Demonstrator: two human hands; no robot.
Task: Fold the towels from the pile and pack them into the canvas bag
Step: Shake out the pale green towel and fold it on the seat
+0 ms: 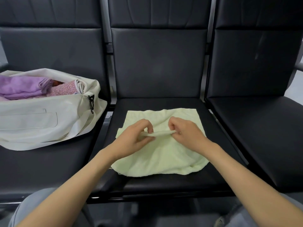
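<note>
Pinching towel (164, 158): left hand (132, 138), right hand (188, 133); bag (41, 123) cropped, seemingly full.

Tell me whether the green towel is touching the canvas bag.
Apart. The head view shows bare black seat between the green towel and the canvas bag.

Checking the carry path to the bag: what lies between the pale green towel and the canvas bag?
Head view: only bare black seat cushion and the gap between seats separate the towel from the canvas bag.

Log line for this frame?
folding | pale green towel on middle seat | left hand and right hand pinch its raised fold | canvas bag on left seat, purple towel and pink towel inside
</note>
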